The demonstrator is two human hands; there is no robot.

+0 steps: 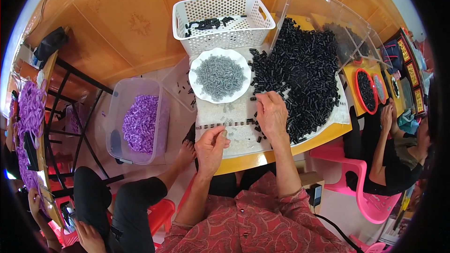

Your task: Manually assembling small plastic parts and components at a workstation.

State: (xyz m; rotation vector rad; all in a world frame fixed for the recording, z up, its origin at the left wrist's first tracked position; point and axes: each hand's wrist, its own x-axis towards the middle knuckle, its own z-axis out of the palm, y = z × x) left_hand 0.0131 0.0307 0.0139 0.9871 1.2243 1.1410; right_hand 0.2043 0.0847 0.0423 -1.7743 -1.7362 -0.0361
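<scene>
My left hand (212, 148) is over the near edge of the white cloth (206, 117), thumb and finger pinched together; what they hold, if anything, is too small to name. My right hand (272, 115) is to the right and farther forward, its fingers closed beside a small black tube piece (253, 99). Between the hands runs a row of short dark pieces (220, 124), with small clear pieces around it. Beyond them a white scalloped plate (194, 77) bears a heap of small clear pieces (221, 77). At the right spreads a large pile of black tube pieces (304, 75).
A white perforated basket (225, 37) with some black pieces stands behind the plate. A clear bin (118, 126) holding purple pieces (141, 124) sits on the floor at left. A tilted clear container (337, 7) backs the pile. People sit on both sides; a pink chair (358, 182) is right.
</scene>
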